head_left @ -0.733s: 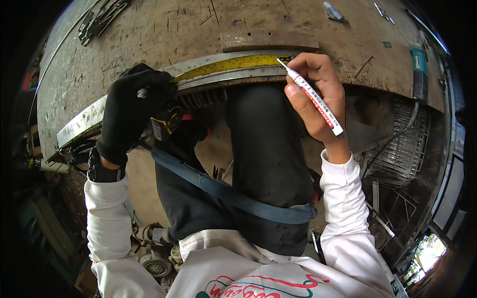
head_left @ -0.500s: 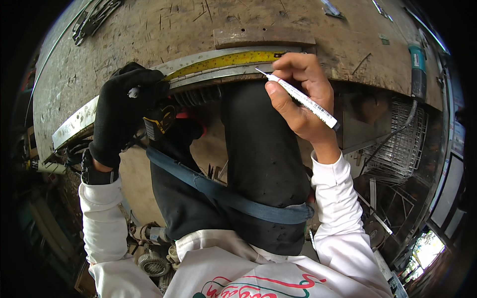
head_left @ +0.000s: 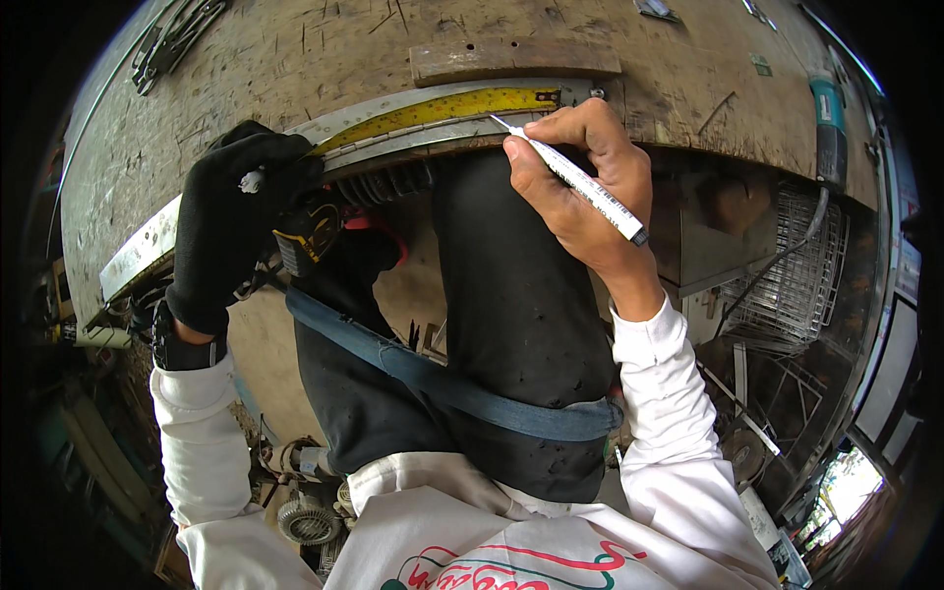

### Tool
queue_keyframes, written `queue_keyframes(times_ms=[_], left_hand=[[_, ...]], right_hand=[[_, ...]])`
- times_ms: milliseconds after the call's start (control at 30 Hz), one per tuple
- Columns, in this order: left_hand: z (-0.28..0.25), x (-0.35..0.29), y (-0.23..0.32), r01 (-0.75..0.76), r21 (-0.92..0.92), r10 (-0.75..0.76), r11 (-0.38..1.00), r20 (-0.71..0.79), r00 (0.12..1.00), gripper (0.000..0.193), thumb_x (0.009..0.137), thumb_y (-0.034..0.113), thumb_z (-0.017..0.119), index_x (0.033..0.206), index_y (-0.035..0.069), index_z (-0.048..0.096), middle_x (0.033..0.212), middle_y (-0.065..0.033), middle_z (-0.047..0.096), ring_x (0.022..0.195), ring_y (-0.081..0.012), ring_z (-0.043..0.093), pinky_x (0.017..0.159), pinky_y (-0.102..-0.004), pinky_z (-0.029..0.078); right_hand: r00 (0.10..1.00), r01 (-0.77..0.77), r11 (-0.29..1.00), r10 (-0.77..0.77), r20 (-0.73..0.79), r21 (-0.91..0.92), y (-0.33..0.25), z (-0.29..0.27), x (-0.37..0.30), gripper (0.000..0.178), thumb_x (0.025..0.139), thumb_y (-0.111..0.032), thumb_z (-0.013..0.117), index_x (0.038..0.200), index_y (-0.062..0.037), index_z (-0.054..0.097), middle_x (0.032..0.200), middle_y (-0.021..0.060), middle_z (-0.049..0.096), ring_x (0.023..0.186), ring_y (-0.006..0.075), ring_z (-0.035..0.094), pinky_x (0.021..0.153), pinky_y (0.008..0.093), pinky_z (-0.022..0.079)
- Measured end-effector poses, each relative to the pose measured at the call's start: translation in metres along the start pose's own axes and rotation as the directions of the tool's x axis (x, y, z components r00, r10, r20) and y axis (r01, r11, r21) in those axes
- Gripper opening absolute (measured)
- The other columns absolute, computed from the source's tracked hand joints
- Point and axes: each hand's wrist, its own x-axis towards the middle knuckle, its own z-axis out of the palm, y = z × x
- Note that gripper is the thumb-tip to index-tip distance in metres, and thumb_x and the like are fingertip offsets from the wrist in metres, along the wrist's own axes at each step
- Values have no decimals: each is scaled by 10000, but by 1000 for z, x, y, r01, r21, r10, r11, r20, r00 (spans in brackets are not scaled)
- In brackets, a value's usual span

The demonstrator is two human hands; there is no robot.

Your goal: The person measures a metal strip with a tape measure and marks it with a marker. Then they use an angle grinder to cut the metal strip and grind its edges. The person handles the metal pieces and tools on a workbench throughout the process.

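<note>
Along the front edge of the wooden bench (head_left: 324,54) lies a long silver metal strip (head_left: 147,241). The yellow blade of a tape measure (head_left: 433,110) is stretched over it, its hooked end towards the right. My left hand (head_left: 231,211), in a black glove, is closed round the blade's near end, beside the black-and-yellow case hanging below the edge. A small white piece (head_left: 253,182) shows at the glove's knuckles; what it is I cannot make out. My bare right hand (head_left: 600,187) grips a slim white marker (head_left: 580,182), tip just above the strip near the hook.
A wooden block (head_left: 511,61) sits behind the strip. On the bench's right lies a teal-and-black power tool (head_left: 829,113) with a cable; a dark metal clamp-like tool (head_left: 177,44) lies far left. Below right stands a wire rack (head_left: 787,265). My knees are under the bench edge.
My right hand and the marker have shifted left and slightly up, uncovering the hook of the tape. The left hand keeps its hold on the tape measure.
</note>
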Motion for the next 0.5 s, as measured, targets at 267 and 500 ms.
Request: queue_keyframes(times_ms=[267,500], left_hand=[[-1,1,4,-38,72,38,997,6,999,175,930,29,807,1091,-39,785,928,-58,674,875,-133,636,787,-298,543],[0,0,0,-38,77,38,996,-2,999,172,926,29,812,1085,-32,791,913,-61,677,857,-142,647,778,-299,547]], right_hand=[[999,-26,999,28,37,-33,-4,-1,1,197,904,-36,851,998,-9,679,910,59,736,836,83,702,771,252,585],[999,-36,999,36,10,-8,-2,0,2,199,895,-88,842,962,-37,662,839,81,756,748,137,732,723,283,588]])
